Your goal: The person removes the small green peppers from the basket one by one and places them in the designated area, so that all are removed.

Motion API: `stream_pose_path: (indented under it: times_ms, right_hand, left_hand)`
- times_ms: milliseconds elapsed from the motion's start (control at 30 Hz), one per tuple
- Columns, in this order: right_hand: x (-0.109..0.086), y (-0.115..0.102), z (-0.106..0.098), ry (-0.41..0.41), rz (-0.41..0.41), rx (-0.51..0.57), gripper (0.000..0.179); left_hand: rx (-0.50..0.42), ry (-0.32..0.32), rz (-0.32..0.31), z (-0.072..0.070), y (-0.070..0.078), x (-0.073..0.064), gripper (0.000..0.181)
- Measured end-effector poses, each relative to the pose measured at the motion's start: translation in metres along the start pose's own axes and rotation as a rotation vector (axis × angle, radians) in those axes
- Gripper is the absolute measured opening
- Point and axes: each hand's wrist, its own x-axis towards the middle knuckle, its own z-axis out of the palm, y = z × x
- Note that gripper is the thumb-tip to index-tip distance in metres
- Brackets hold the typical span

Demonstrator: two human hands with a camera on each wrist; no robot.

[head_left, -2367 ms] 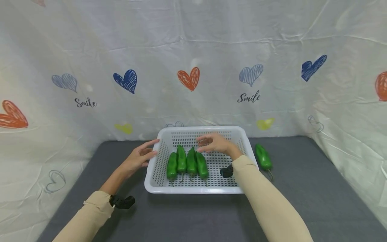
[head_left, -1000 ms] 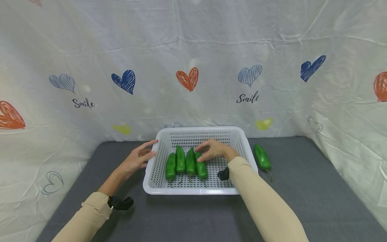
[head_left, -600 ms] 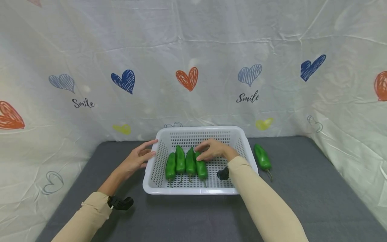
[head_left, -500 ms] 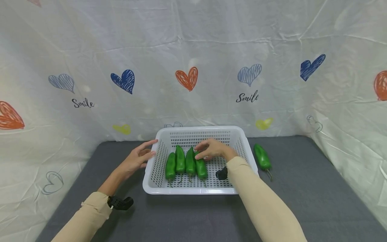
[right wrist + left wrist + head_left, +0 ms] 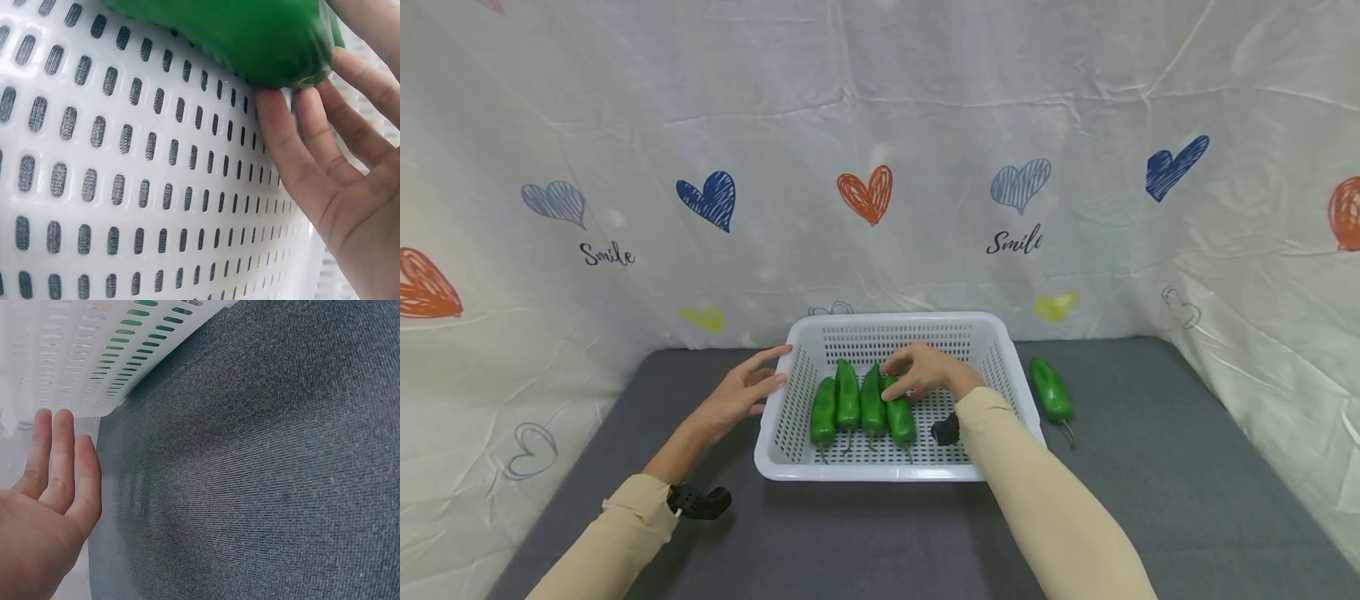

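In the head view, several long green chilli peppers lie side by side in a white slotted plastic basket, stems toward the front. My right hand is over the far end of the rightmost pepper, thumb on one side and fingers on the other. The right wrist view has its fingertips against the rounded end of that pepper, close over the basket floor. My left hand touches the basket's left rim, its fingers straight along the outer wall in the left wrist view.
One more green chilli pepper lies on the dark grey tablecloth, just right of the basket. A white curtain printed with hearts hangs behind the table. Black wrist cameras sit on both wrists.
From hovering over the basket, my right hand has come down onto the far end of the rightmost pepper. Since then it has barely shifted. My left hand stays at the left rim.
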Motion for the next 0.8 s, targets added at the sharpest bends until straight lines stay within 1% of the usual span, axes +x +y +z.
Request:
stream_pose_path:
  times_ms: [100, 200, 367, 633, 800]
  right_hand:
    - [0.0016, 0.0021, -0.0005, 0.002, 0.001, -0.011, 0.055]
    - [0.0009, 0.0033, -0.0007, -0.001, -0.001, 0.014, 0.053]
    - [-0.0014, 0.0040, -0.0020, -0.003, -0.007, 0.043, 0.051]
    - [-0.0039, 0.0046, -0.0048, -0.038, -0.022, 0.075, 0.049]
    - [-0.0042, 0.0063, -0.0068, -0.049, -0.022, 0.071, 0.048]
  left_hand:
    - [0.006, -0.008, 0.005, -0.0006, 0.0000, -0.0003, 0.056]
    - [0.010, -0.014, 0.009, -0.0008, -0.0003, -0.0002, 0.056]
    - [0.004, -0.003, 0.005, -0.0004, -0.0009, 0.0003, 0.056]
    - [0.001, -0.002, -0.005, 0.0006, 0.0019, -0.0015, 0.056]
    - [-0.002, -0.017, -0.001, -0.0002, 0.0022, -0.0009, 0.056]
